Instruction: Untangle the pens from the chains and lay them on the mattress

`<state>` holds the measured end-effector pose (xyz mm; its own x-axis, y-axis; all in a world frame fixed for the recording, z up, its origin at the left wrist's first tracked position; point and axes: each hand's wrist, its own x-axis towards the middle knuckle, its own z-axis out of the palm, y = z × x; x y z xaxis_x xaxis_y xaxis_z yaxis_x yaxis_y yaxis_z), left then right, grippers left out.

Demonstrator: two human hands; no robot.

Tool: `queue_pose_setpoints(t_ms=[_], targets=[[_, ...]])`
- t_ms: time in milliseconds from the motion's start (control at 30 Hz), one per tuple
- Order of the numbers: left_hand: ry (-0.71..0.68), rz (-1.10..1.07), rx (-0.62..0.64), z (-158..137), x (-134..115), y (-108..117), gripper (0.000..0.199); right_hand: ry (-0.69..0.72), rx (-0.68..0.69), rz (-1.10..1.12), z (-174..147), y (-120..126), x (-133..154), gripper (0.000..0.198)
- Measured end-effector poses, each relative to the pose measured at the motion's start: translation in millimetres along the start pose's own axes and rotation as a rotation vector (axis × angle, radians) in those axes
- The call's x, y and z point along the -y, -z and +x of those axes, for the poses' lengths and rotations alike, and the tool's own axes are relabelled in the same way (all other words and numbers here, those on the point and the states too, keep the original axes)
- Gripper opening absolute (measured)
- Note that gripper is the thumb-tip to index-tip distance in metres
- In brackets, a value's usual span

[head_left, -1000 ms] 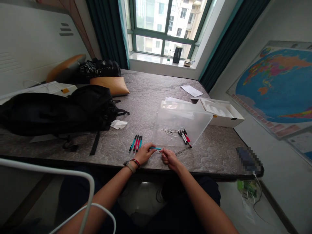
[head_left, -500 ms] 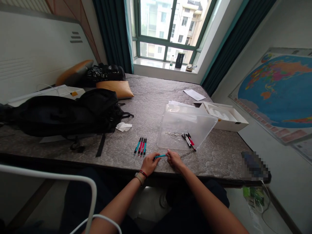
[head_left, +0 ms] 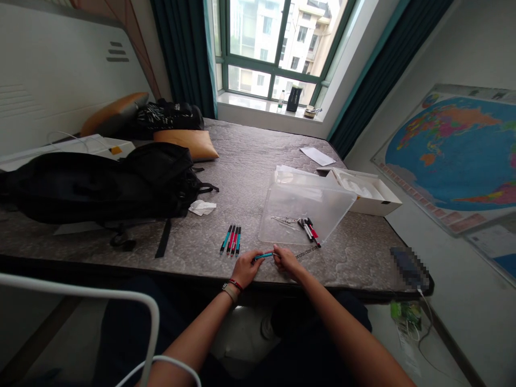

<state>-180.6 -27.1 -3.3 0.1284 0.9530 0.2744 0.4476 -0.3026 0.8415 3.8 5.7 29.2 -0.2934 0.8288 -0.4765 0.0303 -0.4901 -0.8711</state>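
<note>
My left hand [head_left: 245, 268] is closed around one end of a blue pen [head_left: 265, 255], held low over the near edge of the mattress. At the pen's other end, the fingers of my right hand [head_left: 287, 259] pinch its tip; how they grip it is too small to see fully. Just left of my hands lie several blue and red pens [head_left: 231, 239] with black ends, side by side in a row. Beyond my right hand, a clear plastic tray [head_left: 264, 228] has thin white refill-like sticks [head_left: 285, 221] and several black, white and red pen parts [head_left: 309, 232] in it.
A black backpack [head_left: 92, 185] takes up the left side, with a crumpled tissue [head_left: 202, 207] beside it. An opened white box [head_left: 374, 201] stands behind the tray at right. A phone-like blurred object [head_left: 409, 267] with a cable lies at the right corner.
The view has shifted slightly. Both hands keep hold of the blue pen in almost the same place, and nothing else has visibly moved.
</note>
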Motion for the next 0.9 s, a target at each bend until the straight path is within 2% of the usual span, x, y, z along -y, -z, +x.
queue_pose_setpoints(t_ms=[267, 667, 900], targets=[[-0.014, -0.018, -0.006, -1, 3, -1, 0.02, -0.044, 0.08, -0.015, -2, 3, 13, 0.046], [0.007, -0.089, 0.014, 0, -7, 7, 0.019, -0.072, 0.142, -0.1, -1, -4, 29, 0.044], [0.005, -0.115, 0.029, 0, -7, 7, 0.02, -0.09, 0.168, -0.168, 1, -14, 33, 0.058]])
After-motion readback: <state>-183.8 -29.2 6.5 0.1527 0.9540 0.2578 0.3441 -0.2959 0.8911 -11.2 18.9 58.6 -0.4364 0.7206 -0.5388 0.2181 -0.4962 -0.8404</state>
